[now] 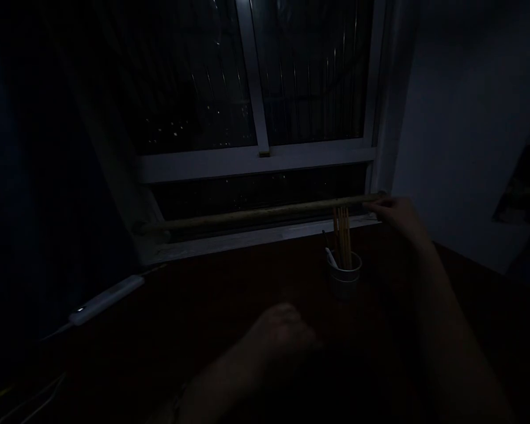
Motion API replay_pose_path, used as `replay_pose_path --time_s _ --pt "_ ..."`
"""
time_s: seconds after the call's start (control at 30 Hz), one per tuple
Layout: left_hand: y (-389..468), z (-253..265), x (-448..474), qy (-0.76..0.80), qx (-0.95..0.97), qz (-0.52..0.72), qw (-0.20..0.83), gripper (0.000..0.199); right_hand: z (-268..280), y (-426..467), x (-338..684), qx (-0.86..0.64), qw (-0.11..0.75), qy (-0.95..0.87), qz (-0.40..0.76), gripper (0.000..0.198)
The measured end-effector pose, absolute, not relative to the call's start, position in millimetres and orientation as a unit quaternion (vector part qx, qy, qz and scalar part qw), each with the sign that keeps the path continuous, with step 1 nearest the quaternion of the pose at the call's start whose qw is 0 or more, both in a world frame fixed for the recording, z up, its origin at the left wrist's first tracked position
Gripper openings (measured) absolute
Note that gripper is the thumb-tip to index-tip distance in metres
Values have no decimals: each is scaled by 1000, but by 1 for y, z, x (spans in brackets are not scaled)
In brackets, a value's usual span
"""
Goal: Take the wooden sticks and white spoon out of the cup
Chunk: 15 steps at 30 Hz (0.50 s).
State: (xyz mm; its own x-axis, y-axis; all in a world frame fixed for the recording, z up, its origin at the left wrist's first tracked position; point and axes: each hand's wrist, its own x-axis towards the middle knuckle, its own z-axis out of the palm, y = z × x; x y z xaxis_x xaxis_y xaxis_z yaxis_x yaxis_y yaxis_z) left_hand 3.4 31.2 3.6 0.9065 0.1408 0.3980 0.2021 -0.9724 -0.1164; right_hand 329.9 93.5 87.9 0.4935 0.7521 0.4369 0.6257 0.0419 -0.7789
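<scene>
Right hand (pixel 395 213): fingers curled on the far right end of the pole (pixel 256 215), which lies along the window sill.
Left hand (pixel 280 331): near, low, loosely closed; grip unclear in the dark.
Care: keep the pole level, clear of the cup (pixel 344 275) of sticks just below.

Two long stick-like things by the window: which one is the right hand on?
The long pole lying level along the window sill; the right hand grips its right end. The thin yellow sticks stand upright in the white cup, untouched.

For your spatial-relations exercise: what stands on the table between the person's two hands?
In the head view, a cup of sticks stands between the left hand and right hand.
</scene>
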Motion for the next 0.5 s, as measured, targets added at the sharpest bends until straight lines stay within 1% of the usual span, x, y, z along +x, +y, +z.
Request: replay_pose_path --time_s 0.03,0.1,0.13,0.2,0.27,0.33,0.37,0.43,0.5 --pt "48 7 6 -122 -971 -190 74 31 79 102 340 -707 485 -507 85 35" --pt "84 15 12 -238 -959 -152 24 29 61 116 353 -716 416 -539 155 41" --pt "101 20 16 -279 -945 -172 -13 28 54 122 357 -711 389 -553 195 44" --pt "134 31 29 -336 -904 -245 -97 26 42 130 358 -681 371 -571 269 48" --pt "162 39 46 -366 -852 -322 -190 26 33 136 352 -626 397 -567 360 47" --pt "184 42 68 -380 -808 -379 -243 25 27 140 342 -562 431 -543 451 45" --pt "193 41 79 -360 -807 -391 -256 28 25 141 336 -538 442 -531 483 45" --pt "206 35 103 -325 -796 -409 -306 34 20 145 327 -512 459 -523 504 43" --pt "213 25 125 -307 -781 -394 -375 42 18 149 322 -500 466 -528 504 43"
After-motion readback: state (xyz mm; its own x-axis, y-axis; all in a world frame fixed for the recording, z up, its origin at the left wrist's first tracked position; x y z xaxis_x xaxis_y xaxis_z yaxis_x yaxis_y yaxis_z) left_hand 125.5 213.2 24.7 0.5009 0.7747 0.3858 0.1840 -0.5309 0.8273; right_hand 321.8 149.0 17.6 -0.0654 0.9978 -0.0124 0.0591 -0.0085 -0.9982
